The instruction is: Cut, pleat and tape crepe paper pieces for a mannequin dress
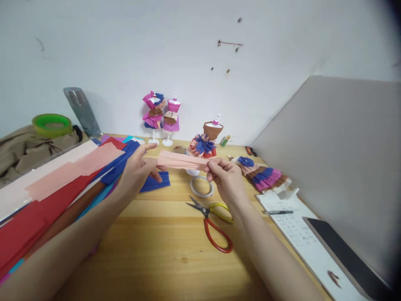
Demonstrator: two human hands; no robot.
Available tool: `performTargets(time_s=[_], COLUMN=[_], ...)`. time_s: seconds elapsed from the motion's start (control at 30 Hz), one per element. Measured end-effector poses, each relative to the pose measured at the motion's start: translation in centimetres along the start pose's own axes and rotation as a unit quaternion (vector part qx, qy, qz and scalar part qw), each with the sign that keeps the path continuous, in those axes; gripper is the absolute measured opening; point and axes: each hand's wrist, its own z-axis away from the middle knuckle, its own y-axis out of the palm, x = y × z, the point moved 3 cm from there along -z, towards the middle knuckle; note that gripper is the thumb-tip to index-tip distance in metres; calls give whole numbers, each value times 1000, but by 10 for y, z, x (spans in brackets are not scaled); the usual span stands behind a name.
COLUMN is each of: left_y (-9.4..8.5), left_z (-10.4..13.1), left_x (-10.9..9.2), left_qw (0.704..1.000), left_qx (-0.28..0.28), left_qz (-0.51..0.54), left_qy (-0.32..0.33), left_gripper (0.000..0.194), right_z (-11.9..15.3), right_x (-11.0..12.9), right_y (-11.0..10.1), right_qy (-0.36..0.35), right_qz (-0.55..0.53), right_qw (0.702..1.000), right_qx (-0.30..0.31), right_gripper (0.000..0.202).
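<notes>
A folded strip of pale pink paper stretches level between my hands above the wooden table. My right hand pinches its right end between thumb and fingers. At the strip's left end is my left hand, its index finger stretched out and the thumb near the paper's edge; whether it grips the strip is unclear. Below the strip lie a roll of white tape and scissors with one red and one yellow handle, blades apart. A folded blue paper piece rests under my left hand.
Long colored paper strips cover the left side. Dressed mini mannequins stand at the back, one nearer the middle. A bottle and green tape roll are back left. A paper dress, pen and tablet lie right.
</notes>
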Motion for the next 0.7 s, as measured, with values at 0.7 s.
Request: performTargets(time_s=[0.7], left_y=[5], left_z=[4], left_x=[-3], left_qw=[994], left_qx=[40], left_qz=[64], left_qy=[-81], left_gripper=[41], right_z=[4], right_x=[-2], right_y=[1], right_qy=[-63], right_qz=[54], right_qw=[996], right_qx=[-5], right_gripper=[21])
